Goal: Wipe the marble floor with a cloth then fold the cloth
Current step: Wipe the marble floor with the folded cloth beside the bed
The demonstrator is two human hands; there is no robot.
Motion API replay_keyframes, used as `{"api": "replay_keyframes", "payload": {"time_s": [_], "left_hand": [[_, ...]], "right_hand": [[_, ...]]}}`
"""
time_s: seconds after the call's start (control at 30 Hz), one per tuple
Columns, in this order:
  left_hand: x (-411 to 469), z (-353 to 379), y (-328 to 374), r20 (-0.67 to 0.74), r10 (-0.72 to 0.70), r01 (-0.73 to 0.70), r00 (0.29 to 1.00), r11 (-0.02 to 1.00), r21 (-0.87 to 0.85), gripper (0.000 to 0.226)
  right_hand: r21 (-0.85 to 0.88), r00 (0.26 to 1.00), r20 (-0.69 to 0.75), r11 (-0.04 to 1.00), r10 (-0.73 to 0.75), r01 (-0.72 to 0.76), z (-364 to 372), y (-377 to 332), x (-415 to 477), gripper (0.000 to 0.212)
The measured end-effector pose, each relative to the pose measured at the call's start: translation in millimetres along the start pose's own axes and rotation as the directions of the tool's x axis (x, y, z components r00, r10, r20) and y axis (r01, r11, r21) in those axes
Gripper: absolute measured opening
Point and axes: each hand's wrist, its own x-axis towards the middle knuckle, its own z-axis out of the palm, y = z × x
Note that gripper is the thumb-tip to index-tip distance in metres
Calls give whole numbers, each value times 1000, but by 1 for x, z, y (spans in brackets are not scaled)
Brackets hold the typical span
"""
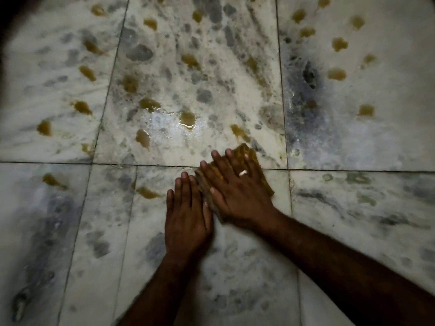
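A brownish-yellow cloth (244, 150) lies bunched on the white and grey marble floor (235, 267) near the middle of the view. My right hand (237, 187), with a ring on one finger, presses flat on top of the cloth with fingers spread and covers most of it. My left hand (186, 217) lies flat on the floor just left of the cloth, its fingers straight and together, its edge touching the cloth's near-left side. Many yellow-brown blobs (187, 118) dot the floor beyond the hands, and a wet shiny patch (162, 123) sits around the nearest ones.
Dark grout lines (141, 164) divide the floor into large tiles. More yellow-brown blobs lie to the left (147, 192) and far right (366, 110). A dark smudge (309, 74) marks the tile at upper right. The top left corner is in deep shadow.
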Motion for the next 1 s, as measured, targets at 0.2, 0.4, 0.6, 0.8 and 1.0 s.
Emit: {"api": "replay_keyframes", "payload": {"time_s": [0.2, 0.4, 0.6, 0.8, 1.0], "left_hand": [[0, -3, 1, 38, 39, -39, 999, 999, -11, 64], [1, -3, 0, 52, 45, -44, 998, 999, -18, 65], [3, -3, 2, 37, 40, -39, 998, 999, -28, 65], [-1, -9, -4, 4, -5, 5, 1000, 998, -64, 65], [-25, -13, -52, -10, -206, 206, 978, 979, -2, 65]], "right_hand": [[-50, 995, 42, 995, 88, -85, -18, 44, 67, 62], [-48, 941, 31, 941, 336, -334, -29, 128, 56, 65], [-102, 891, -14, 886, 453, -452, -19, 109, -29, 62], [-131, 967, 51, 962, 248, -240, -10, 27, -81, 67], [-64, 997, 13, 995, -79, 80, 3, -45, -49, 64]]}}
